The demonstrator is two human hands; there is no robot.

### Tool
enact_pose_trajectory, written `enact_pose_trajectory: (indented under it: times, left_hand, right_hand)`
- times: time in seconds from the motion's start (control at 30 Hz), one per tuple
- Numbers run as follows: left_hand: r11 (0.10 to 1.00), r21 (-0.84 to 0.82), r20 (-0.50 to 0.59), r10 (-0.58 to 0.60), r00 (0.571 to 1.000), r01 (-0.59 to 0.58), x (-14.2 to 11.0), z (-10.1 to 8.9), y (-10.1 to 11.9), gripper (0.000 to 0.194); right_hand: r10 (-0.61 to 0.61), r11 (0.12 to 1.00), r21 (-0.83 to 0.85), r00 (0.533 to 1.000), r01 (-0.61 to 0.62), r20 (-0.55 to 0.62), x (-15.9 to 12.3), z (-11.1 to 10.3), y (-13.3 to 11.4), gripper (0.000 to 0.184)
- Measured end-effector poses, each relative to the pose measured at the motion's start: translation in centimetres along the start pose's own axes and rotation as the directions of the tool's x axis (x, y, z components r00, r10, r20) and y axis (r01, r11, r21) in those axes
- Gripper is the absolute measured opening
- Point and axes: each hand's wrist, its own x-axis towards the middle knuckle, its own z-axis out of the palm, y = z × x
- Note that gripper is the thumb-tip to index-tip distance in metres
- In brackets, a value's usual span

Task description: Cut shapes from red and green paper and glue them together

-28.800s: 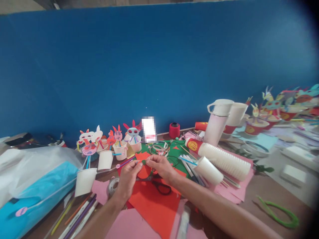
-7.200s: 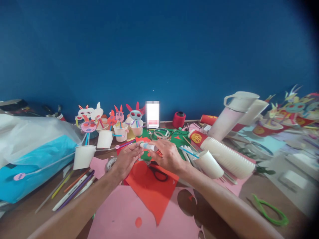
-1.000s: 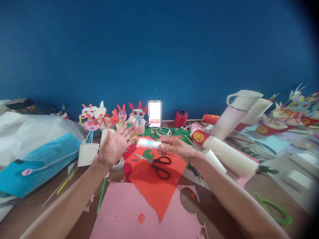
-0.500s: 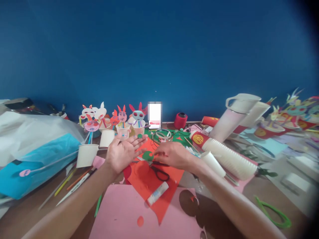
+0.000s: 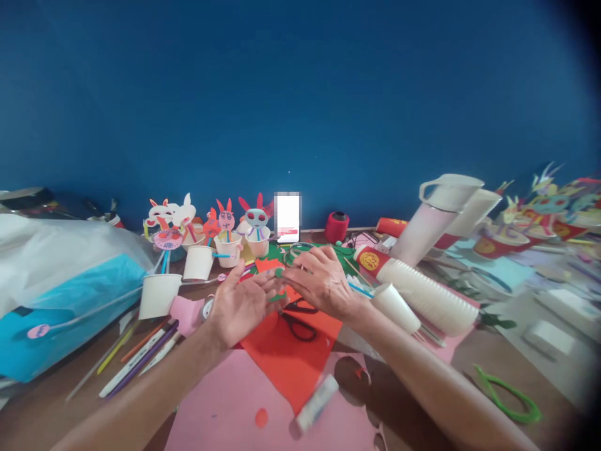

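Note:
My left hand point(image 5: 246, 307) is palm up with fingers stretched out. A small green paper circle point(image 5: 278, 273) is at its fingertips. From the right, my right hand point(image 5: 323, 282) reaches over, its fingers close together and their tips on that circle. Below both hands, black-handled scissors point(image 5: 300, 326) rest on a pointed orange-red paper sheet point(image 5: 286, 360); their blades are hidden. A glue stick point(image 5: 317, 406), slightly blurred, lies across the orange sheet's tip and the pink paper point(image 5: 225, 401). A small orange oval point(image 5: 261, 418) is on the pink paper.
White cups point(image 5: 159, 295) with paper animal figures stand at the left, beside a blue and white bag point(image 5: 94, 282). Pens point(image 5: 141, 360) lie in front. To the right are stacked paper cups point(image 5: 429, 294), a jug point(image 5: 436, 216) and a green pipe cleaner point(image 5: 509, 398).
My right hand has put the glue stick down, and it has since shifted toward me and right. The right fingers have moved to the green circle on my left fingertips.

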Motion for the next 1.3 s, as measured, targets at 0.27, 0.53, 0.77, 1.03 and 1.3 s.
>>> enact_pose_trajectory:
  times: [0.27, 0.53, 0.77, 1.03, 1.3]
  left_hand:
    - [0.999, 0.019, -0.021, -0.04, 0.999, 0.04, 0.1, -0.1, 0.0, 0.049]
    - [0.997, 0.009, -0.032, -0.073, 0.997, 0.073, 0.4, -0.8, -0.3, 0.051]
    - [0.996, -0.031, -0.038, -0.083, 0.996, 0.082, 0.8, -1.1, -0.6, 0.048]
    - [0.993, -0.059, -0.075, -0.105, 0.992, 0.101, 1.2, -2.0, -0.6, 0.047]
    - [0.986, -0.111, -0.105, -0.14, 0.985, 0.128, 1.4, -2.5, -0.9, 0.043]
  right_hand:
    - [-0.01, 0.998, -0.058, 0.997, 0.015, 0.072, 0.0, 0.8, 0.1, 0.016]
    - [-0.004, 1.0, -0.007, 0.995, 0.005, 0.098, -0.3, 1.8, 0.2, 0.019]
    - [0.05, 0.998, 0.023, 0.992, -0.053, 0.115, -0.5, 2.4, 0.3, 0.022]
    - [0.079, 0.994, 0.071, 0.992, -0.086, 0.096, -1.0, 3.9, 0.4, 0.016]
    - [0.099, 0.992, 0.07, 0.988, -0.108, 0.115, -1.2, 4.3, 0.5, 0.01]
